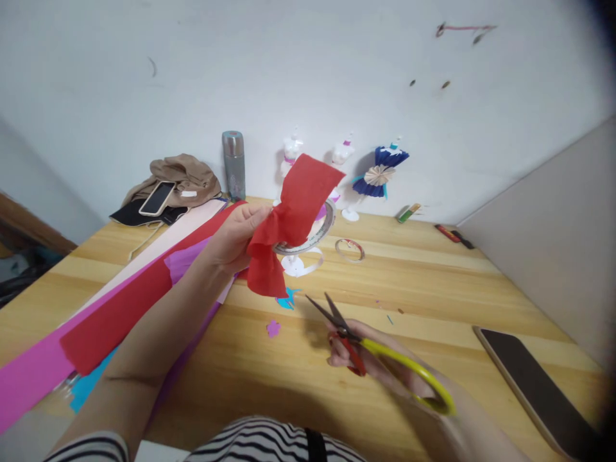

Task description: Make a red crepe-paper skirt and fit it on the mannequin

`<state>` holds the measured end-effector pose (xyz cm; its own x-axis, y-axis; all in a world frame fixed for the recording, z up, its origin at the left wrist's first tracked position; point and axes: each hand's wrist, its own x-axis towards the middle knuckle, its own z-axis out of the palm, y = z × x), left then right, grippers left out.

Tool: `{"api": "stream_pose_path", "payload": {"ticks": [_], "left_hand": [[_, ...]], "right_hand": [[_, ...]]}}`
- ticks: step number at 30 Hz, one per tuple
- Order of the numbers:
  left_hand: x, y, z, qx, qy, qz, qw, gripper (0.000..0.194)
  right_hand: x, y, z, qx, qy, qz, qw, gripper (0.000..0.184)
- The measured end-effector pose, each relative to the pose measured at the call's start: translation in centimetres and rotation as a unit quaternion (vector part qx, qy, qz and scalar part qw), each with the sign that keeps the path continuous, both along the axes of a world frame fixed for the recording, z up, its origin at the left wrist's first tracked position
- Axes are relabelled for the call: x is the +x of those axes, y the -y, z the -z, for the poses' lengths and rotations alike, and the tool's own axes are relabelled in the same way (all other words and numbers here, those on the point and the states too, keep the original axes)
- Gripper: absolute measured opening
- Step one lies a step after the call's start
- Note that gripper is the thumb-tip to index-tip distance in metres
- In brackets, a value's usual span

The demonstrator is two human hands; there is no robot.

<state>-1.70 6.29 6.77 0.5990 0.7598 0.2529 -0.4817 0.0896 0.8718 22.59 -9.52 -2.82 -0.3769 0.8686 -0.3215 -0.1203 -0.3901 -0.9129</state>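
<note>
My left hand (pixel 238 234) pinches a piece of red crepe paper (pixel 308 192), raised above the table. The paper is gathered at the fingers and fans out above and below them. Right behind it hangs a roll of tape (pixel 329 222), partly covered by the paper; I cannot tell what holds it up. My right hand (pixel 380 337) has scissors (pixel 341 323) with one yellow and one red handle. Their blades are slightly apart and point toward the paper without touching it. Below lie a blue paper cutout (pixel 289 299) and a small purple paper flower (pixel 273 328).
Crepe paper strips (pixel 129 305) lie under my left forearm. Along the wall stand a grey flask (pixel 234 167), white figures and a figure in a blue paper dress (pixel 380 173). A thin tape ring (pixel 350 250) lies mid-table, a large phone (pixel 529 385) at right, a smaller phone (pixel 158 197) on brown cloth.
</note>
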Motion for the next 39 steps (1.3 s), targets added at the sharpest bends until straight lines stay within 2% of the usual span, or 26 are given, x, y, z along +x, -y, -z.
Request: {"api": "stream_pose_path", "payload": {"ticks": [1,2,4,8,12,17,21,23,25,27,29,30,33,36,39], "left_hand": [[0.0,0.0,0.2,0.01,0.001,0.003,1.0,0.045],[0.1,0.0,0.3,0.019,0.002,0.008,1.0,0.048],[0.3,0.0,0.6,0.038,-0.001,0.021,0.999,0.051],[0.7,0.2,1.1,0.043,-0.003,0.063,0.997,0.05],[1.0,0.6,1.3,0.017,-0.026,0.085,0.996,0.048],[1.7,1.5,1.0,-0.01,-0.061,0.107,0.992,0.046],[2.5,1.9,1.6,-0.029,-0.04,0.116,0.992,0.043],[2.7,1.8,2.0,-0.037,-0.036,0.115,0.992,0.045],[2.8,1.7,2.2,-0.036,-0.041,0.117,0.992,0.047],[2.6,1.5,2.1,-0.018,-0.044,0.115,0.992,0.047],[2.2,1.4,1.9,0.013,-0.036,0.101,0.994,0.042],[2.0,1.3,1.7,0.032,-0.028,0.09,0.995,0.039],[1.0,0.9,1.2,0.092,-0.026,0.061,0.994,0.031],[-0.3,0.6,0.5,0.169,-0.077,0.051,0.981,0.029],[-1.4,0.4,-0.6,0.248,-0.13,0.05,0.959,0.03]], "right_hand": [[-0.4,0.0,-0.3,-0.041,-0.07,0.022,0.996,0.051],[-0.9,0.0,-0.6,-0.049,-0.127,0.026,0.99,0.049],[-1.8,0.1,-1.3,0.003,-0.197,0.047,0.979,0.05],[-3.2,0.1,-2.2,0.004,-0.239,0.043,0.97,0.04],[-3.9,-0.2,-2.3,-0.02,-0.244,0.047,0.968,0.041],[-4.3,-0.3,-1.9,-0.015,-0.215,0.089,0.973,0.048],[-4.4,0.1,-1.0,0.022,-0.145,0.153,0.977,0.05],[-3.9,0.3,-0.4,0.054,-0.087,0.193,0.976,0.05],[-2.8,0.2,0.1,0.104,0.031,0.239,0.965,0.048],[-1.1,-0.3,0.5,0.158,0.223,0.267,0.924,0.041],[0.6,-1.0,1.0,0.195,0.426,0.228,0.854,0.036],[1.3,-1.4,1.3,0.201,0.5,0.202,0.818,0.032],[2.5,-2.2,2.2,0.175,0.635,0.122,0.742,0.028],[2.5,-2.3,2.4,0.16,0.692,0.042,0.703,0.032],[1.8,-1.7,1.3,0.164,0.699,-0.035,0.695,0.028]]}}
